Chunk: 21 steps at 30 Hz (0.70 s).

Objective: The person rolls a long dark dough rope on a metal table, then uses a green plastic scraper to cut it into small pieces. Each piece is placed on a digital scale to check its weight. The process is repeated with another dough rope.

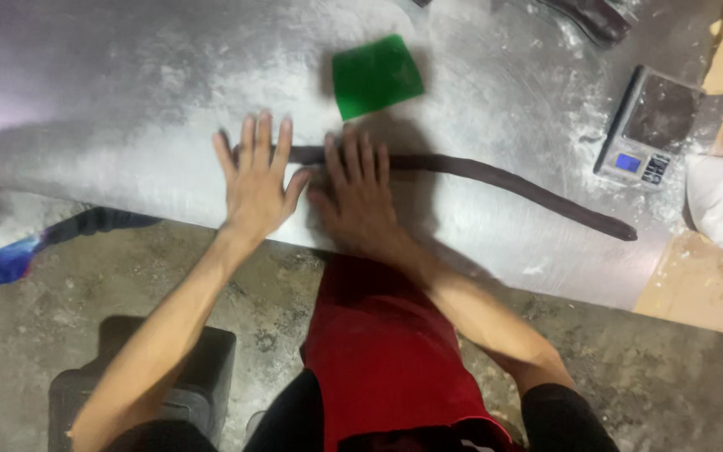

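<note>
Fingers of both hands lie spread and flat, gripping nothing: the left hand [255, 180] and the right hand [359, 194] press side by side on the near end of a long dark dough rope [495, 176], which lies across the floured metal worktop [127, 100]. Judging by its shape, the rope is already rolled out thin and fairly even along its right stretch, where it curves down to a tapered tip close to the worktop's front edge; the part under the palms looks thicker and seems the portion left to work. A green plastic scraper [376, 75] lies just beyond the hands, and a small digital scale [648, 125] sits well to the right. Open floured surface stretches to the left and behind, while the front edge runs just beneath the wrists.
</note>
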Each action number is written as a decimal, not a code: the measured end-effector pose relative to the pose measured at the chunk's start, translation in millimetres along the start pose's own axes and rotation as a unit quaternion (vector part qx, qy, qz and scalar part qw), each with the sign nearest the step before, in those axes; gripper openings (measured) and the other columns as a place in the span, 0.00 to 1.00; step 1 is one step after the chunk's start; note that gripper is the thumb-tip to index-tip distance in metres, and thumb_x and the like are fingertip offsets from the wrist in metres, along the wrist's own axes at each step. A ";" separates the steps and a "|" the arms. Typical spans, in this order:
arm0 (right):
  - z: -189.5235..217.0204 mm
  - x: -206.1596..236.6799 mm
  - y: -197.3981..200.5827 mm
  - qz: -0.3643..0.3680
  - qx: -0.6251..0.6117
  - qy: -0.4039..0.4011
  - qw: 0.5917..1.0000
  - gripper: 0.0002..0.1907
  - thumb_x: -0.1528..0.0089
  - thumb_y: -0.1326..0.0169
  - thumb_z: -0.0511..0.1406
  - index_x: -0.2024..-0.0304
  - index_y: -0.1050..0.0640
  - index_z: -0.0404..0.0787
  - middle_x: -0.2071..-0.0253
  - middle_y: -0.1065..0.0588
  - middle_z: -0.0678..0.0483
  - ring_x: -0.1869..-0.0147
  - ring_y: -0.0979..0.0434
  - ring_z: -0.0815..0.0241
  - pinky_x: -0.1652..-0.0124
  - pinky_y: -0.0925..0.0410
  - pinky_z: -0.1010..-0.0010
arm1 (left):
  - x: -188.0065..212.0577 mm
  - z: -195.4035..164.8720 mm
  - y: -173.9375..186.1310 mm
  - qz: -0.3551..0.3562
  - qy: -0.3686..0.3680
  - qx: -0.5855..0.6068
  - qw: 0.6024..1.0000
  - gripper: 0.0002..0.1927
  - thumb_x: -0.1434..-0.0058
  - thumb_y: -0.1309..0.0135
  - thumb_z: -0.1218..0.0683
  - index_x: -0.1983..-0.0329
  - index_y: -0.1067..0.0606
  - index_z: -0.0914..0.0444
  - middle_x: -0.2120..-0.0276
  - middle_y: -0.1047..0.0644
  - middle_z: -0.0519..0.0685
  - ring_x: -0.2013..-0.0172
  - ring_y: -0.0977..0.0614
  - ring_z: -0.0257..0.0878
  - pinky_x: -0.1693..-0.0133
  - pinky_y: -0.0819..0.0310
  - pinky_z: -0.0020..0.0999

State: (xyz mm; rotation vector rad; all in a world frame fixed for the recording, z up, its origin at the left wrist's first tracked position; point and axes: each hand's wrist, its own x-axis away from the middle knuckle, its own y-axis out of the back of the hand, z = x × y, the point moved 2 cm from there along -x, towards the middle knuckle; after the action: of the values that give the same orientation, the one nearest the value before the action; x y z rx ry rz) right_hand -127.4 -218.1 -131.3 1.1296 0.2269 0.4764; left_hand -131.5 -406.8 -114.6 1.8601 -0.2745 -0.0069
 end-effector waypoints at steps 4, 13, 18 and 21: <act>1.0 2.0 -0.1 0.008 0.018 -0.005 1.000 0.43 0.30 0.60 0.58 0.21 0.51 0.43 0.21 0.61 0.37 0.18 0.65 0.31 0.27 0.67 0.31 | -4.6 10.7 -6.5 0.042 0.035 -0.035 0.998 0.43 0.30 0.67 0.29 0.19 0.56 0.52 0.22 0.59 0.62 0.23 0.64 0.58 0.34 0.84 0.74; -6.8 0.1 20.6 0.069 -0.002 -0.007 0.998 0.42 0.27 0.62 0.57 0.22 0.58 0.44 0.21 0.67 0.35 0.18 0.72 0.32 0.26 0.71 0.33 | -24.8 7.9 11.4 0.049 0.039 0.026 0.998 0.47 0.31 0.74 0.24 0.19 0.54 0.57 0.22 0.60 0.62 0.22 0.64 0.61 0.34 0.90 0.66; -76.2 66.6 61.3 -0.065 -0.035 -0.017 0.997 0.38 0.29 0.53 0.50 0.22 0.56 0.58 0.19 0.64 0.44 0.15 0.69 0.39 0.21 0.66 0.40 | 1.5 -53.5 26.3 -0.052 -0.011 0.100 0.994 0.40 0.23 0.60 0.39 0.20 0.51 0.69 0.23 0.51 0.72 0.23 0.56 0.64 0.29 0.74 0.65; -161.1 78.2 91.8 -0.098 -0.012 -0.152 0.983 0.35 0.24 0.54 0.43 0.19 0.52 0.50 0.17 0.64 0.36 0.20 0.57 0.46 0.31 0.57 0.46 | -21.6 -129.7 11.2 -0.066 -0.167 0.274 0.945 0.33 0.21 0.52 0.54 0.20 0.49 0.70 0.22 0.47 0.70 0.20 0.51 0.62 0.21 0.59 0.62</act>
State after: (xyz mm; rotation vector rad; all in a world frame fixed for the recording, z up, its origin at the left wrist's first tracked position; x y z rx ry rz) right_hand -147.5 -18.9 -110.4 1.1276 0.0648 0.1282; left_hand -135.9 -283.7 -67.4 2.4288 -0.4157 -0.3755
